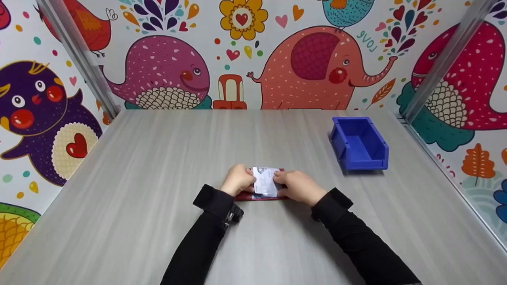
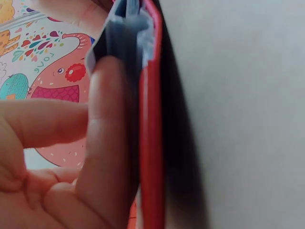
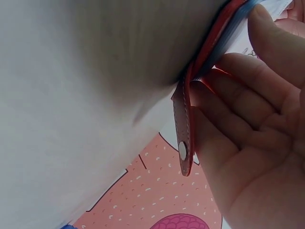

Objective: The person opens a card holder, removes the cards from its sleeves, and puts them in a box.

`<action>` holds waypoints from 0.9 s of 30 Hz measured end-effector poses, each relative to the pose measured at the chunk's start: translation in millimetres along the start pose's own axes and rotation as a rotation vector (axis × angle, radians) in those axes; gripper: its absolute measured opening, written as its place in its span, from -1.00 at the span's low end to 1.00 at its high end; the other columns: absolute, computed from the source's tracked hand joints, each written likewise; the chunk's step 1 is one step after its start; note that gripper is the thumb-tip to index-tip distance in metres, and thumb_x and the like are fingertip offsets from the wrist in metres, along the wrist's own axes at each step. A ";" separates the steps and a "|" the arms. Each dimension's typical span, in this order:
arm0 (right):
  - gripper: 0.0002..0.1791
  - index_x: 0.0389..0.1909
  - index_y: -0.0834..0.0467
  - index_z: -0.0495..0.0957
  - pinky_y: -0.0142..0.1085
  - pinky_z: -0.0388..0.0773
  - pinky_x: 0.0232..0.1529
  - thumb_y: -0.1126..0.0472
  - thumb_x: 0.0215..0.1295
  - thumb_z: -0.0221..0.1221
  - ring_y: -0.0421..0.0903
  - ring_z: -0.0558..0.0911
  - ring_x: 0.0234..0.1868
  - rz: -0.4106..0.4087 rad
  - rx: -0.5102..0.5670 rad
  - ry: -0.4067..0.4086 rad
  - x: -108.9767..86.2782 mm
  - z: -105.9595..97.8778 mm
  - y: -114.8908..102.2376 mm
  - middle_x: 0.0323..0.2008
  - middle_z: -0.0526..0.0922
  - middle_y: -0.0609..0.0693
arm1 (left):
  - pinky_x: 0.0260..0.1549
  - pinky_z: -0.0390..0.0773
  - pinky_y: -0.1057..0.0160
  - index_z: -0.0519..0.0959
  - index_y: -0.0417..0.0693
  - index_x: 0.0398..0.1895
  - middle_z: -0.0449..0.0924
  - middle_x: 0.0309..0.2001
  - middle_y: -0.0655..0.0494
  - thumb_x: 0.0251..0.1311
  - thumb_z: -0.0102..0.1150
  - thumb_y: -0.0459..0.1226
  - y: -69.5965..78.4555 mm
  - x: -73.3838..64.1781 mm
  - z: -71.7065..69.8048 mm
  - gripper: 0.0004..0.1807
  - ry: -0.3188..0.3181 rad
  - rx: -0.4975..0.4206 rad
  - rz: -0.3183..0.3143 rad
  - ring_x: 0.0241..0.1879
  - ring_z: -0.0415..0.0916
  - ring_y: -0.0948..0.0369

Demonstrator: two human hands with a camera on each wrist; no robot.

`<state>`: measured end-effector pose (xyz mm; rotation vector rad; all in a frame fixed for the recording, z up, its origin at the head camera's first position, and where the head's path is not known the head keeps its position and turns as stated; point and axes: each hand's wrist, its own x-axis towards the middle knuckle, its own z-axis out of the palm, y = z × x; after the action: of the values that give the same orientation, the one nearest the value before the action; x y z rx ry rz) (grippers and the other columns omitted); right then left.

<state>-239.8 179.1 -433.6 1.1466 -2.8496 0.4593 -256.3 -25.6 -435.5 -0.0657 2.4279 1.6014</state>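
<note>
A red card holder (image 1: 261, 199) with clear plastic sleeves (image 2: 126, 36) lies opened flat on the table. Over its middle is a white card (image 1: 264, 183) with some dark print, its lower part glossy like plastic. At the card's left edge, my left hand (image 1: 237, 180) pinches it, thumb on top. My right hand (image 1: 300, 186) grips the right side, its thumb on the card and the sleeves, its fingers curled by the holder's edge. A strap (image 3: 182, 129) with a metal snap sticks out from the holder beside the right fingers. Whether the card sits inside a sleeve, I cannot tell.
A blue plastic bin (image 1: 364, 163) stands at the back right of the light wood-grain table (image 1: 138, 178). Patterned panels (image 1: 237, 55) with cartoon animals enclose the back and sides, with metal posts (image 1: 447, 59) at the corners.
</note>
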 end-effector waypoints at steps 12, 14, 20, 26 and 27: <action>-0.62 -0.01 0.30 0.65 -0.04 0.55 0.03 0.31 0.12 0.38 0.20 0.61 0.07 0.014 -0.008 -0.024 1.7 0.7 0.7 0.13 0.58 0.26 | -0.63 0.59 0.36 0.48 -0.41 -0.36 0.47 -0.41 -0.08 0.02 0.05 -0.58 -4.8 -4.1 -8.0 -0.91 0.015 0.017 0.034 -0.61 0.52 0.18; -0.64 -0.04 0.29 0.66 -0.04 0.55 0.02 0.30 0.11 0.38 0.21 0.62 0.05 0.012 -0.011 -0.022 1.6 0.6 0.6 0.13 0.58 0.26 | -0.61 0.59 0.35 0.47 -0.40 -0.35 0.47 -0.38 -0.09 0.03 0.05 -0.59 -5.3 -4.3 -9.1 -0.90 0.011 0.007 0.021 -0.58 0.53 0.16; -0.65 -0.07 0.30 0.66 -0.03 0.53 0.05 0.30 0.08 0.39 0.20 0.59 0.10 0.013 -0.022 -0.018 1.6 0.3 -0.2 0.12 0.59 0.27 | -0.59 0.60 0.35 0.51 -0.43 -0.38 0.50 -0.37 -0.09 0.05 0.03 -0.60 -6.3 -4.6 -12.4 -0.92 -0.001 0.002 0.009 -0.55 0.55 0.15; -0.62 -0.03 0.31 0.66 -0.02 0.53 0.06 0.30 0.10 0.39 0.20 0.59 0.10 0.019 -0.028 -0.024 1.1 -0.1 -1.9 0.13 0.58 0.27 | -0.57 0.62 0.34 0.52 -0.41 -0.41 0.51 -0.39 -0.08 0.06 0.03 -0.60 -7.2 -4.5 -13.7 -0.92 -0.010 -0.008 0.001 -0.55 0.57 0.14; -0.62 -0.03 0.31 0.66 -0.02 0.53 0.06 0.30 0.10 0.39 0.20 0.59 0.10 0.018 -0.028 -0.024 1.0 -0.2 -2.1 0.13 0.58 0.27 | -0.57 0.62 0.33 0.52 -0.41 -0.41 0.51 -0.39 -0.08 0.06 0.03 -0.60 -7.2 -4.6 -13.8 -0.92 -0.011 -0.008 -0.002 -0.55 0.57 0.14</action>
<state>-239.1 177.1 -432.7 1.1307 -2.8788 0.4083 -252.9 -41.5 -435.8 -0.0607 2.4128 1.6068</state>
